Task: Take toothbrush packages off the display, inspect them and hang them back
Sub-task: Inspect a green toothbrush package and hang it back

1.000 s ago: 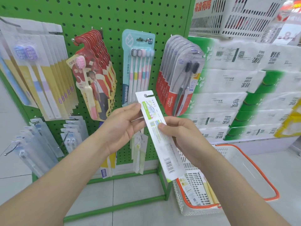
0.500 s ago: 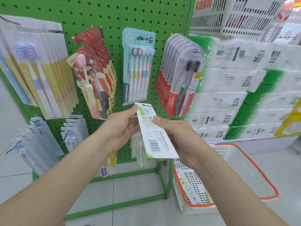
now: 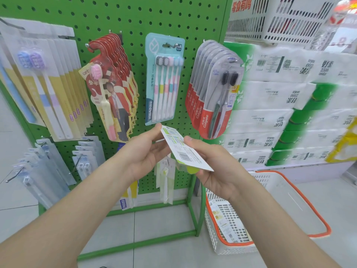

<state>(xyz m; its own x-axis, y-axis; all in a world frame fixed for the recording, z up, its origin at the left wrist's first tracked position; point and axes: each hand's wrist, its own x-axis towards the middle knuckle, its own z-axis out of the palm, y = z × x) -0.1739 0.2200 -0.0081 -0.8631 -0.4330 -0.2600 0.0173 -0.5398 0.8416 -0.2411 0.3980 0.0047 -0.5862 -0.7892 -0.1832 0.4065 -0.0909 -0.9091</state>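
At the centre of the frame we hold a toothbrush package (image 3: 186,153) barcode side up, before the green pegboard display (image 3: 135,20). Our left hand (image 3: 143,153) pinches its upper end, and our right hand (image 3: 218,167) pinches its lower part.

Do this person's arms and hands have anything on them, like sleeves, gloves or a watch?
Nothing worn shows. The left forearm and right forearm are bare right to the frame's edge, with no sleeve in view. The left hand and right hand carry no gloves, rings, watch or bracelet.
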